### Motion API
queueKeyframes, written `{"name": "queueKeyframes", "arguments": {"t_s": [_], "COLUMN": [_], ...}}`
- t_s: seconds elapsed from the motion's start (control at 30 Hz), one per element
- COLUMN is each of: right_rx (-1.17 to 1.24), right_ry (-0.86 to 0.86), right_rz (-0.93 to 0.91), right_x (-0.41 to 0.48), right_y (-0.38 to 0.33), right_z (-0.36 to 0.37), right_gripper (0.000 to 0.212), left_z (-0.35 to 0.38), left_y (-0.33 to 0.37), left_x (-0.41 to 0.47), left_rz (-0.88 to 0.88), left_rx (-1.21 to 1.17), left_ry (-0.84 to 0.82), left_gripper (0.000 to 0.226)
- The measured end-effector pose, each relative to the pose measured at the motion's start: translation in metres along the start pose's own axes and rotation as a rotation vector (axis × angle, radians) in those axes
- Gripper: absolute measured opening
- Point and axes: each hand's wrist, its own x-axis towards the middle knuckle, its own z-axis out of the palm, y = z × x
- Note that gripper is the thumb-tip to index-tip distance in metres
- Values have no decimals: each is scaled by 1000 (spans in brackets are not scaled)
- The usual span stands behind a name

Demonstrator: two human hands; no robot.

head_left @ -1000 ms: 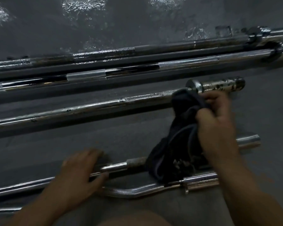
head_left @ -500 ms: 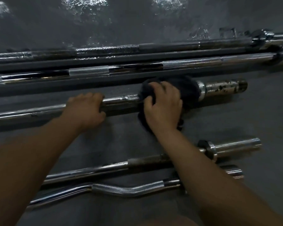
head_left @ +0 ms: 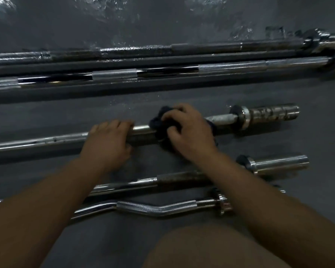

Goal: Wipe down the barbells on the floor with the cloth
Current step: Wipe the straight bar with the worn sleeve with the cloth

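A: R hand (head_left: 190,132), fingers?
B: Curled tight round the dark cloth (head_left: 159,122). Pressing it on the middle barbell (head_left: 46,141), not far from its fat end.
A: L hand (head_left: 108,140)?
B: Fingers bent over the same bar, holding it. Near the cloth, w/ a bit of bare bar between.
A: What else is on the floor (head_left: 317,93)?
B: 2 long barbells (head_left: 114,74) on the far side. A short barbell (head_left: 278,163) & a wavy curl bar (head_left: 157,206) on the near side. Both arms cross over those & hide bits. A knee (head_left: 211,248) at the bottom.

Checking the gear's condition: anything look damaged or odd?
Yes: the end sleeve of the barbell under the cloth is blotched with dark patches, unlike the shiny sleeve on the next bar. Rust or grime, cannot tell.
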Motion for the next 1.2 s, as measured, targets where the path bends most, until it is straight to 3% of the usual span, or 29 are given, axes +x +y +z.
{"name": "queueKeyframes", "arguments": {"t_s": [0.1, 0.17, 0.2, 0.33, 0.4, 0.43, 0.47, 0.6, 0.67, 0.73, 0.83, 0.9, 0.97, 1.03, 1.1, 1.2], "right_rx": [-29, -165, -226, -98, -68, -63, -93, -207, -248, -197, -51, -53, -109, -207, -188, -92], "right_ry": [191, 260, 245, 35, -79, -50, 11, 297, 261, 159, -44, -16, 201, 243, 153, -87], "right_rz": [212, 373, 362, -53, -233, -244, -196, 337, 343, 179, 8, 100, 347, 459, 309, -92], "right_x": [0, -8, -10, 1, 5, 8, 9, 10, 14, 11, 11, 10, 1, -9, -15, -20], "right_y": [53, 56, 44, -35, -41, -29, -9, 56, 24, -22, -13, 31, 62, 45, -3, -47], "right_z": [-42, -31, -14, 46, 40, 30, 19, -18, 14, 38, 8, -22, -37, -14, 22, 33], "right_gripper": [43, 52, 54, 49, 54, 55, 55, 53, 55, 57, 65, 64, 60, 56, 44, 39], "left_z": [0, 8, 12, 3, -5, -7, -5, 4, 0, -3, 1, 13, 26, 36, 38, 29], "left_y": [-12, -10, -8, -16, -19, -19, -18, -13, -13, -10, -6, -6, -2, 3, 3, -4], "left_x": [6, 9, 11, 22, 29, 29, 28, 25, 27, 26, 15, 2, -12, -22, -28, -28], "left_rz": [30, 25, 20, 43, 39, 30, 24, 41, 13, -32, -58, -39, -29, -39, -31, -18], "left_rx": [-6, 59, 86, 72, 14, 12, 25, 110, 97, 67, 33, 20, 4, -6, -13, -42], "left_ry": [0, 38, 68, 62, 11, 5, 10, 73, 40, -8, 12, 52, 100, 127, 97, 6], "left_gripper": [38, 38, 37, 35, 38, 37, 34, 33, 33, 34, 38, 44, 51, 57, 66, 80]}}
